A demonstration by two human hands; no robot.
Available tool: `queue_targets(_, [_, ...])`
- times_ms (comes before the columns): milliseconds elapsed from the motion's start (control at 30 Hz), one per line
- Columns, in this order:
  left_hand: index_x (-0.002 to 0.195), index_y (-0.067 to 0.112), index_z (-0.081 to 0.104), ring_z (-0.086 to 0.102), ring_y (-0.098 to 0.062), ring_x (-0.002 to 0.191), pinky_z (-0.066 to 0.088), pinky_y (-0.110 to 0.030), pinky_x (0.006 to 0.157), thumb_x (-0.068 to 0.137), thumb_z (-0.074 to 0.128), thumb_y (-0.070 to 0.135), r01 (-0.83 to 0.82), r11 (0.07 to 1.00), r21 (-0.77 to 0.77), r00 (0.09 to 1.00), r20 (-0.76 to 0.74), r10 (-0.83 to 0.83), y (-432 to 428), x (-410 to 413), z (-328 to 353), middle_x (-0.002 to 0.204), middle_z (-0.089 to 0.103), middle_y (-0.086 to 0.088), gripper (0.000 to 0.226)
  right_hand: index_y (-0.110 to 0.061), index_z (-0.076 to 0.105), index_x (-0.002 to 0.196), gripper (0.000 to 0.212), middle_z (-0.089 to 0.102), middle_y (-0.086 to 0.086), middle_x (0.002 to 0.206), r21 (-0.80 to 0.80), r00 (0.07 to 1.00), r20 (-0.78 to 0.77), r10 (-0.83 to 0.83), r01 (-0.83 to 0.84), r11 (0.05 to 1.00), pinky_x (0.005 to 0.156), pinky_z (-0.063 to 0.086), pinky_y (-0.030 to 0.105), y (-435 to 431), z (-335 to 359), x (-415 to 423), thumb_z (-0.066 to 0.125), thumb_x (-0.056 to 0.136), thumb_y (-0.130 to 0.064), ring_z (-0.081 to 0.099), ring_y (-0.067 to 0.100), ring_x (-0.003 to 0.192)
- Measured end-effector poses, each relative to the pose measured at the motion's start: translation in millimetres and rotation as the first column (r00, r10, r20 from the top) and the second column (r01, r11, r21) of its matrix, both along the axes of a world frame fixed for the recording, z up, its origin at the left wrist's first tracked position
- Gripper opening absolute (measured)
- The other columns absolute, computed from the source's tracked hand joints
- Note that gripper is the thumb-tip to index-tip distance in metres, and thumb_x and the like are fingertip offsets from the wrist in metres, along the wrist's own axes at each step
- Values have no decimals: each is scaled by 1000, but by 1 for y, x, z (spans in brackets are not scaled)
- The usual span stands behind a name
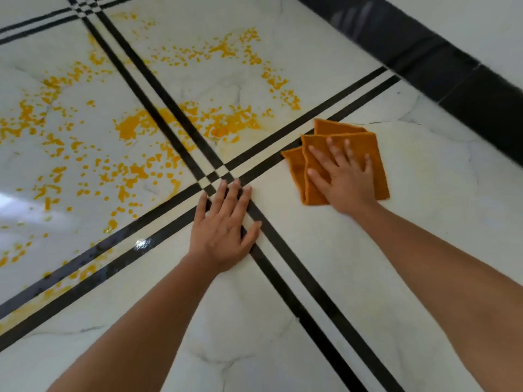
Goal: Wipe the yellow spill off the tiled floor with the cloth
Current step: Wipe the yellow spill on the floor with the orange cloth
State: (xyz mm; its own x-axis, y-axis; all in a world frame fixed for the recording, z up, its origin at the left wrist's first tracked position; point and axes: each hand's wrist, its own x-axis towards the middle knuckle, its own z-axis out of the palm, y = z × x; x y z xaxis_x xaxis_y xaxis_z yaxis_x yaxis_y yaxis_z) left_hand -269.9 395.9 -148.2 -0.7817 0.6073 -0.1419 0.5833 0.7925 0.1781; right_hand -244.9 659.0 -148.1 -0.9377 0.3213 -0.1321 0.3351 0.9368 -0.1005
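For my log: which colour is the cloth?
Orange-brown cloth, clearest in the head view.

My left arm (141,321) and right arm (441,273) stretched forward, bare. My left hand (223,227) lay palm down, fingers straight and close, thumb out. My right hand (346,181) reached further ahead, palm down, fingers spread.

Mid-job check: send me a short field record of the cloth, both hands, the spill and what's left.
cloth: orange, folded, flat on floor, right of the stripe crossing
right hand: flat, pressing on cloth
left hand: flat on floor by the crossing, empty
spill: yellow blobs on tiles left of and beyond the crossing
remaining: spill largely unwiped; cloth lies apart from it
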Motion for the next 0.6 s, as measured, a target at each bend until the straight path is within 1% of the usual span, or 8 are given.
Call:
queue_targets(67, [147, 28, -12, -22, -12, 138, -14, -41, 112, 80, -7, 62, 35, 999, 0, 999, 6, -35, 28, -9, 0, 157, -13, 2, 75, -46, 0, 144, 60, 2, -5, 158, 19, 999, -31, -34, 35, 999, 112, 2, 59, -11, -3, 10, 5, 88, -66, -2, 27, 145])
queue_targets(200, [147, 27, -9, -15, -15, 142, -11, -40, 113, 81, -5, 63, -2, 999, 52, 999, 40, 0, 76, -19, -4, 157, -9, 3, 76, -49, 0, 143, 62, 0, -11, 155, 4, 865, 33, 501, -501, 865, 111, 6, 56, 30, -4, 52, 3, 84, -70, 0, 22, 144])
queue_targets(267, [148, 27, -9, -14, -16, 143, -12, -39, 112, 80, -7, 62, -16, 999, 39, 999, 28, 15, 89, -16, -5, 157, -9, 2, 76, -50, -8, 141, 62, -8, -11, 155, 29, 977, 26, 211, -211, 977, 112, 6, 58, 73, -2, 33, 0, 83, -72, -5, 22, 144])
queue_targets(333, [147, 27, -10, -15, -16, 143, -14, -39, 111, 80, -7, 62, 9, 1000, 21, 1000, 20, -9, 101, -12, -6, 157, -11, 2, 76, -47, -9, 143, 61, -7, -7, 157, -3, 982, 7, -188, 188, 982, 113, 1, 59, 87, -2, 14, 2, 87, -68, -6, 26, 145])
queue_targets(400, [147, 27, -12, -16, -16, 142, -15, -38, 111, 79, -8, 62, 34, 999, 9, 999, 22, -34, 112, -10, -7, 157, -12, 2, 76, -46, -8, 143, 62, -7, -7, 158, 21, 992, -3, -123, 123, 992, 112, -1, 58, 74, -3, 27, 2, 86, -68, -7, 27, 144])
queue_targets(500, [147, 27, -10, -16, -16, 142, -14, -38, 112, 81, -5, 61, 24, 999, 47, 999, 32, -25, 124, -13, -7, 157, -12, 3, 74, -52, -8, 140, 65, -7, -12, 156, 5, 951, 56, 304, -305, 952, 112, -1, 55, 74, -2, 73, -6, 79, -73, -9, 21, 144])
queue_targets(533, [148, 27, -9, -15, -16, 143, -13, -38, 112, 82, -3, 61, 19, 999, 40, 999, 31, -20, 123, -12, -6, 157, -11, 3, 73, -53, -8, 139, 65, -7, -12, 156, -1, 951, 70, 300, -301, 954, 113, 1, 55, 85, 1, 72, -8, 78, -74, -9, 20, 144])
queue_targets(600, [148, 27, -7, -14, -16, 143, -12, -39, 112, 82, -3, 60, -16, 999, 32, 1000, 19, 15, 115, -11, -7, 157, -9, 3, 74, -51, -7, 141, 64, -5, -10, 157, -16, 999, 46, -24, 25, 1000, 113, 2, 58, 97, 3, 50, -4, 81, -73, -7, 22, 145])
